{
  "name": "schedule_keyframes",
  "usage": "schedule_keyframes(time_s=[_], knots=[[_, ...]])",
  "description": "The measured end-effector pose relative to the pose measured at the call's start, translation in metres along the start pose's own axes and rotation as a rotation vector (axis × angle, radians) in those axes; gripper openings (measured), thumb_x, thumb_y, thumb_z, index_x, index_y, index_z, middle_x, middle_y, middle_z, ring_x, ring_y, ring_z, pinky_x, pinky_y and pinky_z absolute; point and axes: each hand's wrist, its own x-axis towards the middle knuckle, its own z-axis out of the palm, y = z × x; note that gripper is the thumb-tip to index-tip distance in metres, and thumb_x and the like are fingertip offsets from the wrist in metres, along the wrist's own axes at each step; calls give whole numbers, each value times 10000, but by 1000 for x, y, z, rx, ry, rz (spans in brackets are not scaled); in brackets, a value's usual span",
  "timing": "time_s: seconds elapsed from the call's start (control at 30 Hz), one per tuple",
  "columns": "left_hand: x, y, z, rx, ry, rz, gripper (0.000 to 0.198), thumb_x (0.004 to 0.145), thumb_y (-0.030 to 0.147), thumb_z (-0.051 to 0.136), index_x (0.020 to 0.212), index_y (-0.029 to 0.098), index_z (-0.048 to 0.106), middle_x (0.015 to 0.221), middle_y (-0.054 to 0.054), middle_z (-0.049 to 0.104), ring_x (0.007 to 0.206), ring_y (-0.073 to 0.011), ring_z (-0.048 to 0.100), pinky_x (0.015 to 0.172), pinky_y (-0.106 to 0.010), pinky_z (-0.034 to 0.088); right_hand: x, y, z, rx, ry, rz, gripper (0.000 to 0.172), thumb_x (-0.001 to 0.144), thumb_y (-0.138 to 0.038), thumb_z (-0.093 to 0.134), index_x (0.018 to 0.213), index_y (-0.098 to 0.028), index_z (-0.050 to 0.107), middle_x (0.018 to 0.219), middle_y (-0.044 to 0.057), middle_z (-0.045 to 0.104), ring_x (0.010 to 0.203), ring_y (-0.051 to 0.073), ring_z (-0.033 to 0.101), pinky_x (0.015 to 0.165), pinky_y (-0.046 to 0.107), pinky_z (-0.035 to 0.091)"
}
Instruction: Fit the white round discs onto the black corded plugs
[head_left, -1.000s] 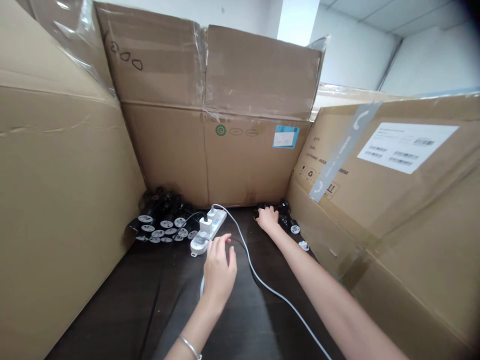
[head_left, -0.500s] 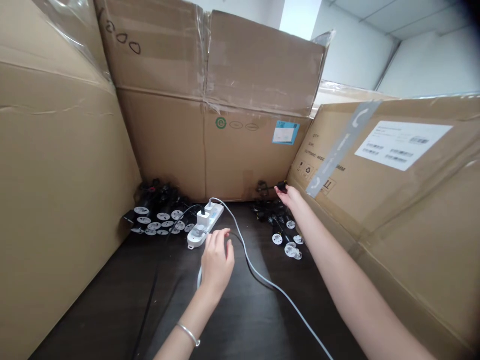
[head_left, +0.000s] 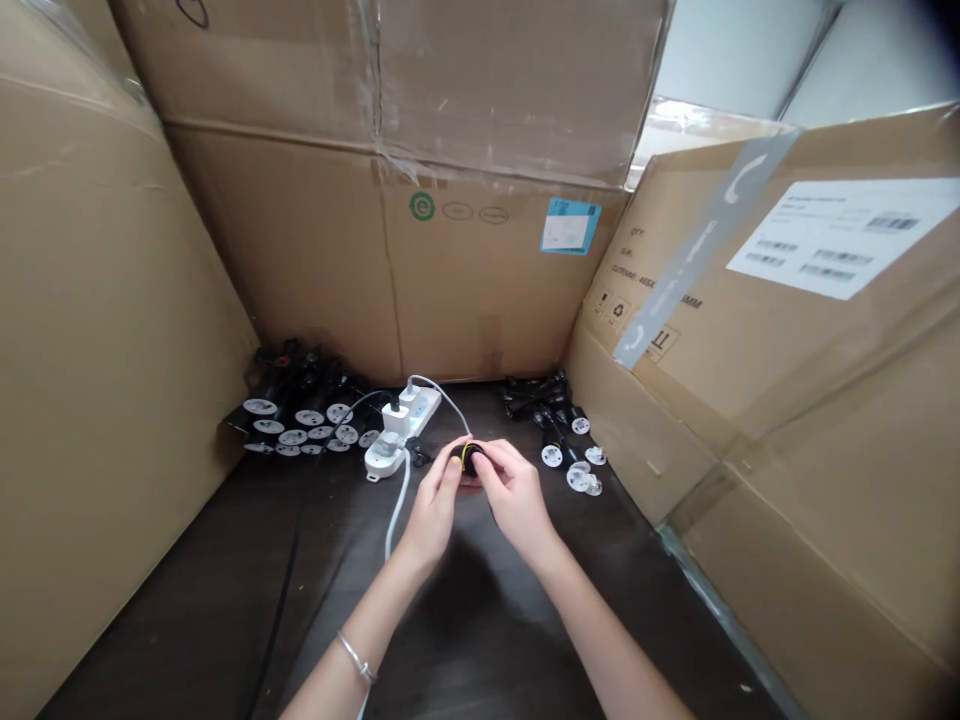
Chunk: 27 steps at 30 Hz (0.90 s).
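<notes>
- Both hands meet just in front of the white power strip [head_left: 402, 432]: the left hand [head_left: 433, 503] and the right hand [head_left: 514, 496] are drawn together, fingertips closed from either side on one small black part [head_left: 469, 458].
- Between the fingertips the small black part shows a yellow ring; it is held just above the dark tabletop [head_left: 450, 620], near the front right of the power strip. Its lower half is hidden by the fingers.
- On the power strip two white plugs [head_left: 397, 414] are seated, and a white cable [head_left: 396, 500] runs from its near end past the left hand's wrist.
- Left of the power strip lies a heap of black pieces with round white faces [head_left: 300, 420], against the left cardboard box [head_left: 90, 380].
- Right of the power strip, beyond the right hand, lies a smaller cluster of black pieces [head_left: 541, 398], with a few clear round caps [head_left: 583, 480] beside it.
- Behind the power strip stands a large cardboard box [head_left: 465, 290] bearing a blue label [head_left: 569, 224]; another box with a white label [head_left: 840, 300] walls in the right side.
- A thin bracelet [head_left: 354, 655] sits on the left wrist.
</notes>
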Motion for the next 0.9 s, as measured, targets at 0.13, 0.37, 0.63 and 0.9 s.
schedule_keyframes(time_s=[0.13,0.37,0.63,0.9], knots=[[1,0,-5,26,-98,-81,462,824,442,463,1186,155,490,1087,-110,590,815,-192,601,644,-290,508,-3,8,-5,-85,2,-24,264,854,-220,454,1025,-252,653,869,46,552,716,141,552,620,254,463],[1,3,-3,138,-24,-51,356,823,377,475,1103,161,511,821,-55,643,565,-131,578,504,-238,441,0,-6,-27,-236,11,-110,232,862,-274,452,912,-221,672,846,47,591,724,146,574,662,263,458],[3,10,0,-114,-30,-137,350,786,343,533,1057,137,451,823,-88,667,676,-180,653,612,-283,488,18,28,-110,-1079,46,799,168,713,-284,593,822,-170,650,875,174,651,843,331,611,696,416,411],[1,6,-1,-190,-49,-170,367,769,336,561,1071,150,469,908,-87,648,765,-201,663,693,-310,505,15,5,-101,-639,-92,526,116,783,-312,527,771,-207,573,756,32,606,716,170,562,647,285,420]])
